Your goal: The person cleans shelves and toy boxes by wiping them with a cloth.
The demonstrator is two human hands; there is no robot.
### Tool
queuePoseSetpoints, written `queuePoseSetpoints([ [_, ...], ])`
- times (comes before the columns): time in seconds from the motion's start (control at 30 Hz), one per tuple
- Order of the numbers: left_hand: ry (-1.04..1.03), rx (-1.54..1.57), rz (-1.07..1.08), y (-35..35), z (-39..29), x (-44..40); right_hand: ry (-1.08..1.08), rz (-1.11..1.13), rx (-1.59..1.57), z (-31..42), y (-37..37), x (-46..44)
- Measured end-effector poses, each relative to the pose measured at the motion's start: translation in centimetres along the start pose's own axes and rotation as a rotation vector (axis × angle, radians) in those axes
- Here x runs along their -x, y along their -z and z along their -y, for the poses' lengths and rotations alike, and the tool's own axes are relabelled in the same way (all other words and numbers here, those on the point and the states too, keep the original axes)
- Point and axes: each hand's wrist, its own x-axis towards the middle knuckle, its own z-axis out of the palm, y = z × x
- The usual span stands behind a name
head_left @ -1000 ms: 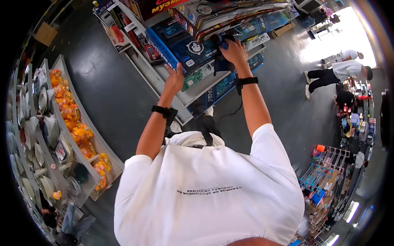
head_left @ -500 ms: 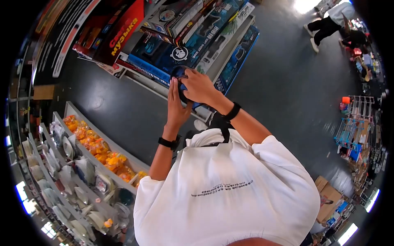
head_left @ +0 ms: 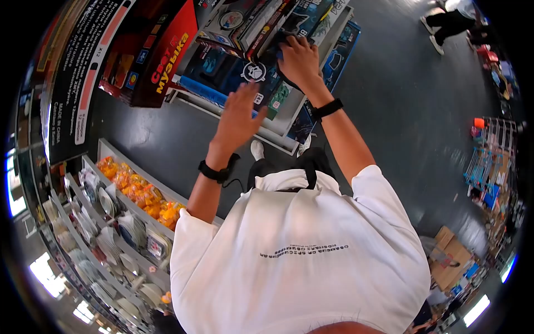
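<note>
My right hand (head_left: 300, 62) is over the stacked boxes, its fingers curled over a dark, rounded object (head_left: 281, 47) whose kind I cannot make out. Most of that object is hidden under the palm and blends with the dark box art. My left hand (head_left: 240, 118) is raised above the near edge of the stack, fingers stretched out and nothing in it. Beneath the hands lies a blue-black game box (head_left: 208, 75) with a round white emblem. More boxes (head_left: 250, 25) are piled at the far side of it.
A red and black box (head_left: 167, 61) with Cyrillic lettering stands left of the stack. A light metal cart frame (head_left: 272, 142) supports the boxes. Orange bagged goods (head_left: 139, 192) and plates (head_left: 108, 203) fill shelves at lower left. Another person (head_left: 445, 25) stands far right.
Both hands were together on the dark round object at the stack's near edge. My right hand has carried it away and rightward onto the boxes; my left hand has let go and opened.
</note>
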Motion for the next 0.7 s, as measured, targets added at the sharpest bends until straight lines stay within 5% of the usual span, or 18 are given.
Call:
queuePoseSetpoints([
  [0.13,0.044,-0.063,0.028,-1.0,6.2,1.2,0.021,0.204,0.079,4.2,2.6,2.1],
  [0.23,-0.166,0.021,0.008,-0.6,9.6,2.0,0.013,0.111,0.06,10.0,3.4,5.8],
  [0.37,-0.255,0.545,0.079,3.7,10.8,2.5,0.024,0.263,-0.11,16.1,1.8,5.9],
  [0.5,-0.427,0.392,0.19,4.3,10.8,0.2,-0.048,0.356,-0.264,15.4,0.7,4.5],
  [0.53,-0.39,0.502,0.136,3.2,10.5,-0.7,-0.096,0.093,-0.468,15.5,1.5,5.6],
  [0.7,-0.51,0.45,-0.013,-3.7,7.5,-2.1,-0.257,-0.337,-0.262,13.4,3.1,11.7],
])
